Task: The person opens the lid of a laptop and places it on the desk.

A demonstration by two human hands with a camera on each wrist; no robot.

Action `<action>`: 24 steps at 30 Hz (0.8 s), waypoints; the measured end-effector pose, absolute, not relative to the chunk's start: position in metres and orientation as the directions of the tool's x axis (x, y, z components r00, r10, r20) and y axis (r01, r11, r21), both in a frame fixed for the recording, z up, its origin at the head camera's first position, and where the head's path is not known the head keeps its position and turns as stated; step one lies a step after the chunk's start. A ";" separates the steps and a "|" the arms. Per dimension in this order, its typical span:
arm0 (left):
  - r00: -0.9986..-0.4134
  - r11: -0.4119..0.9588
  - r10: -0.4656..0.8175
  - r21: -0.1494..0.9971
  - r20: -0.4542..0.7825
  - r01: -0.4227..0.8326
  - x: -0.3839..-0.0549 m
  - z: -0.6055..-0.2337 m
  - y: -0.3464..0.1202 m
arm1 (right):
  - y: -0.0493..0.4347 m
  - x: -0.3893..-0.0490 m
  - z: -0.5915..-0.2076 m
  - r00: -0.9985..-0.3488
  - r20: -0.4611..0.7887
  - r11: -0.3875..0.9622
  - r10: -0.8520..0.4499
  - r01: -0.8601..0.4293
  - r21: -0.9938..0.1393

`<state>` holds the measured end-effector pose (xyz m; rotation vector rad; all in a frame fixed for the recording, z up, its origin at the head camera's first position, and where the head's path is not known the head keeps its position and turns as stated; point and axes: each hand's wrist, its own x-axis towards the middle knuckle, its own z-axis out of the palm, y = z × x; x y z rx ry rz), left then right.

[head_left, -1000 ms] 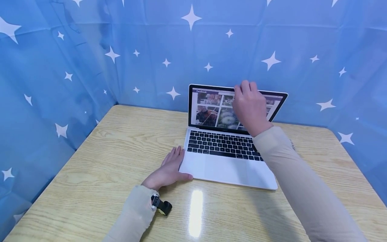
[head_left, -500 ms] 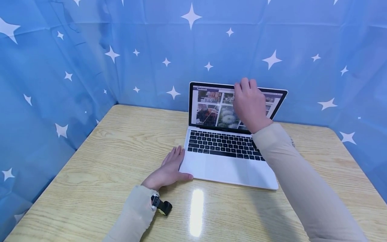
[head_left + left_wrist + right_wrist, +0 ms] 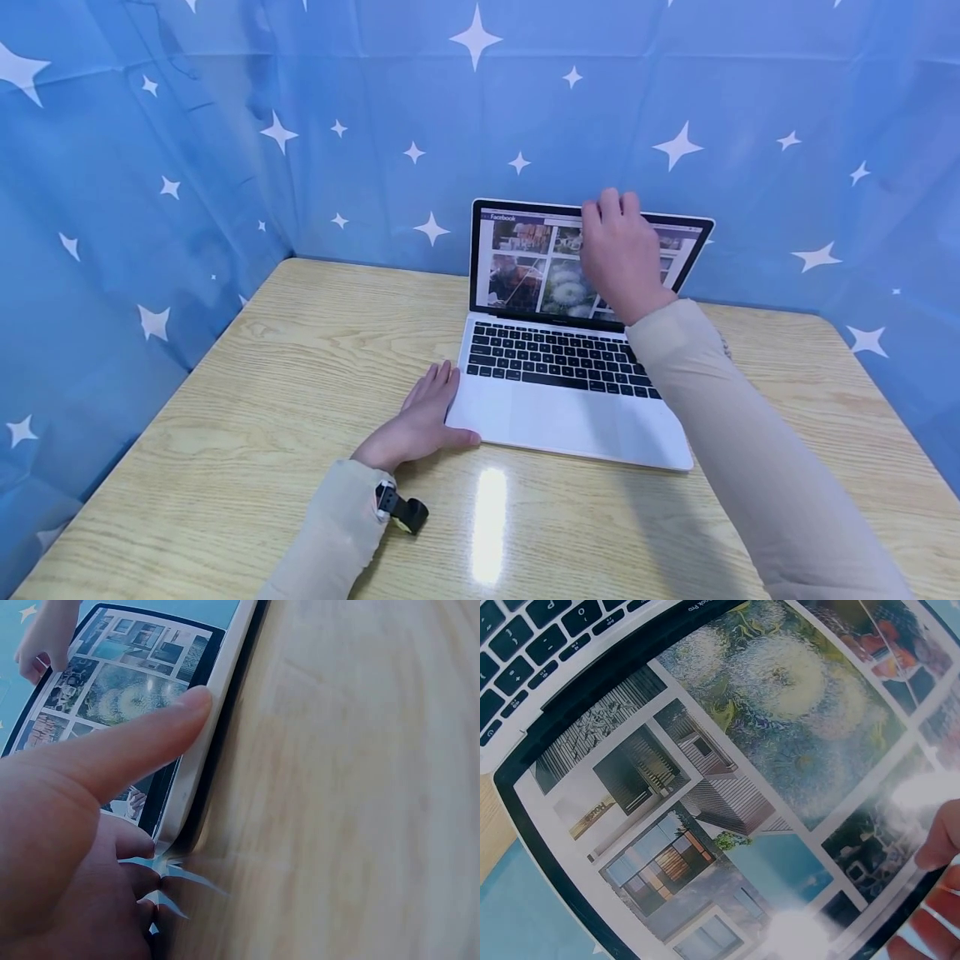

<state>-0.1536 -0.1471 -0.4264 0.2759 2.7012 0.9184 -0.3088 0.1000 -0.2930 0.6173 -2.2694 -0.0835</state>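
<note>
A silver laptop (image 3: 555,421) stands unfolded on the wooden table, black keys facing me and its screen (image 3: 516,279) lit with a grid of photos under a "Facebook" heading. At the lid's top edge, right of centre, my right hand (image 3: 621,254) pinches the rim with curled fingers; part of the screen is hidden behind it. In the right wrist view, the right thumb (image 3: 941,836) lies on the screen side. My left hand (image 3: 420,421) rests at the laptop's near left corner, thumb at the front edge and straight fingers along the left side.
The light wood table (image 3: 300,333) extends around the laptop. A blue curtain (image 3: 360,100) with white stars hangs along the back and both sides, close behind the lid. A black strapped device (image 3: 401,506) sits on the left wrist.
The lid has tilted back slightly, its top edge rising in the view along with my right hand. My left hand and the laptop's base have hardly moved.
</note>
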 end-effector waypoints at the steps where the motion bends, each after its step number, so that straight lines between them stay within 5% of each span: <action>1: -0.944 0.779 0.265 0.621 -0.196 0.090 -0.153 -0.426 -0.147 | 0.100 -0.309 -0.293 -0.595 0.663 0.882 -0.454 -0.405 0.242; 24: -0.944 0.770 0.269 0.631 -0.191 0.092 -0.154 -0.427 -0.148 | 0.097 -0.322 -0.295 -0.691 0.575 0.897 -0.438 -0.372 0.237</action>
